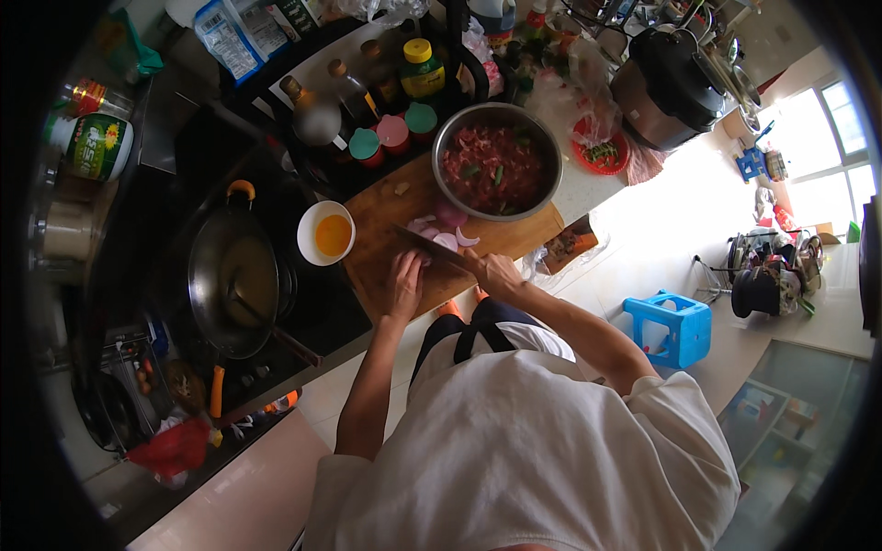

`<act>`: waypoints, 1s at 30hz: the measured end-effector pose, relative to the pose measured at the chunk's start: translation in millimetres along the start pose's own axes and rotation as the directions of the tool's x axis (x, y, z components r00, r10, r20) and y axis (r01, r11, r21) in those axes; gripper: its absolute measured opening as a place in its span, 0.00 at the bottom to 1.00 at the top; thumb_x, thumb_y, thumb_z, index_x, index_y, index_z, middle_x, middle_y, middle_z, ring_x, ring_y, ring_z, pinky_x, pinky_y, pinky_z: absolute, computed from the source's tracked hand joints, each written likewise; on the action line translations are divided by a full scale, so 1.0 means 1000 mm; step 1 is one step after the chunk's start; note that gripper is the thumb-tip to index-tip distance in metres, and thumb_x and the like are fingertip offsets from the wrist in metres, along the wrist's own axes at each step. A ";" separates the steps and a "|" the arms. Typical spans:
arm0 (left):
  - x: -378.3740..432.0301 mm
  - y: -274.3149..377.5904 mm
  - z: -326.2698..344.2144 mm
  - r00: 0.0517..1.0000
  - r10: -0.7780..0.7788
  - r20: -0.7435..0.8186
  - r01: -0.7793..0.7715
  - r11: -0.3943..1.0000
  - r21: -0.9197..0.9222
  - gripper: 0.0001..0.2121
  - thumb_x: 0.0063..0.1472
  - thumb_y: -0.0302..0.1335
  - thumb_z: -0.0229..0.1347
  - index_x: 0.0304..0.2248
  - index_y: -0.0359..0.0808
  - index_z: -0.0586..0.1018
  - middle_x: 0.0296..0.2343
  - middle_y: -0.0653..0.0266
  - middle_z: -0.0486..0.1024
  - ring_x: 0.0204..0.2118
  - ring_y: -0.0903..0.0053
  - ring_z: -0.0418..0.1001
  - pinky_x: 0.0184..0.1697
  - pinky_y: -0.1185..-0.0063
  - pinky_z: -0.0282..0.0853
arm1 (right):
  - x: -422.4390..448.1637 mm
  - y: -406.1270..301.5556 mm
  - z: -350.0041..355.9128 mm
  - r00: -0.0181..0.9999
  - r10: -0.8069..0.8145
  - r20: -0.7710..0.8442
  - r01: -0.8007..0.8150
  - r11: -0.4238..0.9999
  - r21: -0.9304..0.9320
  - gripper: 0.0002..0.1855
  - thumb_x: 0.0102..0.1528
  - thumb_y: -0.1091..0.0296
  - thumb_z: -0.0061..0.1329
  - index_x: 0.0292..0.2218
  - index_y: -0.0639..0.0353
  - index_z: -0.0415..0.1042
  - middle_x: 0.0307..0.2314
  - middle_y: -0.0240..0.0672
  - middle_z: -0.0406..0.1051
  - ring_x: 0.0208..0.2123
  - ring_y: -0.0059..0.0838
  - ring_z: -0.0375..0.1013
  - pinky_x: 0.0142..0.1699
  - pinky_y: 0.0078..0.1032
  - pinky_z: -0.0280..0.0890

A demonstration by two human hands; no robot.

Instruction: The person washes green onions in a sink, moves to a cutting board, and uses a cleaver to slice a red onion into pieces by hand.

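Observation:
My right hand [497, 275] grips the handle of a kitchen knife [435, 249], whose blade lies across the wooden cutting board [517, 241] and points to the upper left. Close beside the blade, my left hand [407, 279] presses down on a small pale purple piece, likely onion, mostly hidden by the fingers. Cut onion pieces [446, 241] lie just beyond the blade, and a purple onion part [451, 213] touches or nearly touches the steel bowl [441, 165] of raw meat [493, 169]. A white bowl [308, 241] with beaten egg [333, 235] stands at the board's left edge.
Left of the board, a wok [234, 275] with a ladle and liquid sits on the black stove. Behind the board stand seasoning bottles and lidded jars [393, 134]. A red basket [601, 148] and an electric pressure cooker [661, 89] are farther right. A blue stool [668, 327] stands on the floor.

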State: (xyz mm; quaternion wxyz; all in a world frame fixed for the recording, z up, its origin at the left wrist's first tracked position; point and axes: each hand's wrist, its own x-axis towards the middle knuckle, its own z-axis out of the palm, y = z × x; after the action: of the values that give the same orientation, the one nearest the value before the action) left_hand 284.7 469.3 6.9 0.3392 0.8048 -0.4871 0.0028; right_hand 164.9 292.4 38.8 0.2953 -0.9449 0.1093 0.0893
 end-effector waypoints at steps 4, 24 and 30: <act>0.010 0.004 0.000 0.997 -0.036 0.073 0.032 0.998 0.049 0.12 0.47 0.17 0.48 0.34 0.32 0.70 0.37 0.55 0.66 0.39 0.59 0.62 0.44 0.70 0.59 | 0.000 0.007 -0.001 0.995 0.007 -0.096 -0.007 1.000 -0.003 0.14 0.50 0.70 0.33 0.39 0.59 0.59 0.15 0.46 0.67 0.18 0.48 0.68 0.22 0.40 0.60; 0.007 -0.010 -0.006 0.995 0.066 0.071 -0.068 0.998 0.017 0.10 0.44 0.15 0.45 0.28 0.31 0.72 0.28 0.56 0.68 0.35 0.63 0.66 0.37 0.74 0.65 | -0.020 -0.029 -0.008 0.994 -0.090 -0.070 0.087 0.995 -0.038 0.08 0.49 0.72 0.34 0.33 0.65 0.56 0.14 0.48 0.65 0.19 0.49 0.67 0.23 0.38 0.60; 0.001 -0.017 -0.006 0.997 0.041 0.068 -0.042 0.999 0.025 0.10 0.44 0.15 0.44 0.29 0.31 0.73 0.28 0.57 0.68 0.34 0.63 0.66 0.36 0.73 0.65 | -0.013 -0.029 -0.013 0.996 -0.083 -0.021 0.081 0.993 -0.089 0.07 0.50 0.71 0.34 0.32 0.64 0.56 0.15 0.48 0.65 0.21 0.50 0.67 0.24 0.39 0.61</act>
State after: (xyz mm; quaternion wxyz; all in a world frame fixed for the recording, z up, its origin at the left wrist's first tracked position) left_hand 300.4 476.2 2.7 0.3117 0.7985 -0.5148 -0.0111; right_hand 161.3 310.4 68.0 0.2553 -0.9618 0.0699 0.0703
